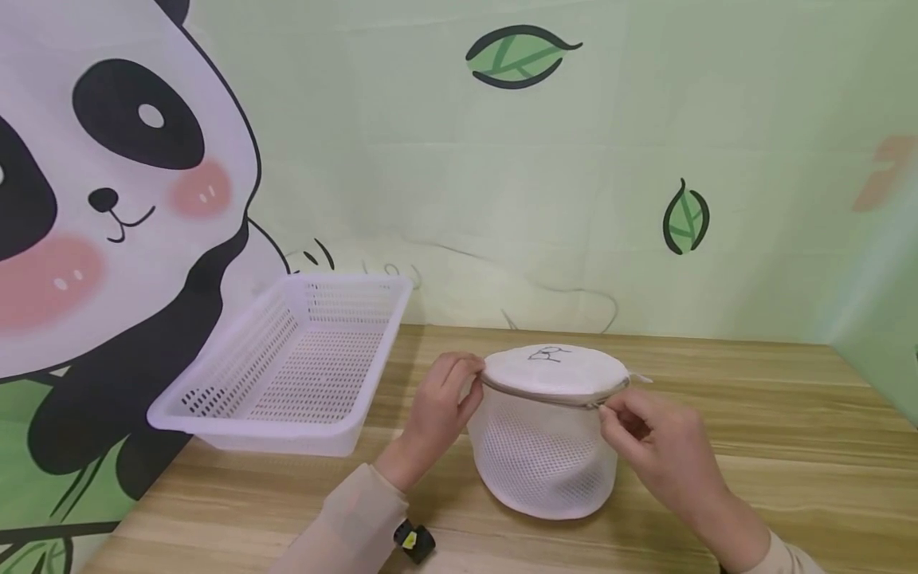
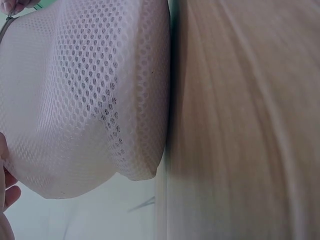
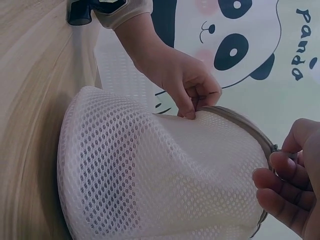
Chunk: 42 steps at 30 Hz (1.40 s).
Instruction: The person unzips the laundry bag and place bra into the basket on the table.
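A white mesh laundry bag (image 1: 543,454), round with a zipped lid (image 1: 566,375), stands upright on the wooden table. My left hand (image 1: 446,399) pinches the bag's rim at its left side, thumb and fingers on the edge by the zip. At the right front of the rim, my right hand (image 1: 656,438) pinches the zipper pull (image 3: 287,154) between thumb and forefinger. The brown zip (image 3: 240,120) runs along the rim between the two hands in the right wrist view. Through the mesh (image 2: 95,75) I cannot make out any contents.
To the left of the bag sits a white plastic basket (image 1: 376,383) with slotted walls. A green cloth backdrop (image 1: 402,183) with a panda and leaves rises behind the table (image 1: 782,454). A small black device (image 1: 414,542) is at the left sleeve.
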Tool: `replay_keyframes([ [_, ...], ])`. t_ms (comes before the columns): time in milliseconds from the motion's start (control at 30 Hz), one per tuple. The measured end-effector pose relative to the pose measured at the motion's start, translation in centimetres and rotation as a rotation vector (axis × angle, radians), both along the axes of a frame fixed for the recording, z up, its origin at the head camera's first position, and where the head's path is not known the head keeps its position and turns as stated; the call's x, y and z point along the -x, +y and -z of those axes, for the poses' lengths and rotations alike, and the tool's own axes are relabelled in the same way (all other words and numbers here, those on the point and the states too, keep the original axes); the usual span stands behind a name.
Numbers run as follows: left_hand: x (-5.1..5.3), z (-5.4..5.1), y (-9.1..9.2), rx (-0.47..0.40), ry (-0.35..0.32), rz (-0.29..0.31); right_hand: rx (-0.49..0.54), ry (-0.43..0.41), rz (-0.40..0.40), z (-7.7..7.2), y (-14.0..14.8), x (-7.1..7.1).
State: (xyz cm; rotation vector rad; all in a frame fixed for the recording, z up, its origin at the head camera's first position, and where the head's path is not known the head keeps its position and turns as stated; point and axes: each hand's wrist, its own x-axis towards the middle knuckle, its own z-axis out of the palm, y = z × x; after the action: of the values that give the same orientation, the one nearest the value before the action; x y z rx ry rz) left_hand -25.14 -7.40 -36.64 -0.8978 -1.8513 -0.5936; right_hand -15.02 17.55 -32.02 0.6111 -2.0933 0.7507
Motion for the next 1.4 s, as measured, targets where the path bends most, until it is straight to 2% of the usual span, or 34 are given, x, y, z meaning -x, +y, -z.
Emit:
replay_keyframes([
  [533, 0.1, 0.0, 0.3, 0.005, -0.008, -0.035, -0.016, 0.010, 0.002, 0.0, 0.0, 0.0],
  [833, 0.2, -0.1, 0.4, 0.051, 0.044, -0.014, -0.025, -0.012, 0.021, 0.0, 0.0, 0.0],
  [1233, -0.9, -1.1, 1.0, 0.119, 0.101, 0.036, -0.035, -0.030, 0.022, 0.2, -0.3, 0.1],
  [1400, -1.6, -1.8, 1.7, 0.129, 0.117, 0.077, -0.028, -0.040, 0.018, 0.2, -0.4, 0.0],
])
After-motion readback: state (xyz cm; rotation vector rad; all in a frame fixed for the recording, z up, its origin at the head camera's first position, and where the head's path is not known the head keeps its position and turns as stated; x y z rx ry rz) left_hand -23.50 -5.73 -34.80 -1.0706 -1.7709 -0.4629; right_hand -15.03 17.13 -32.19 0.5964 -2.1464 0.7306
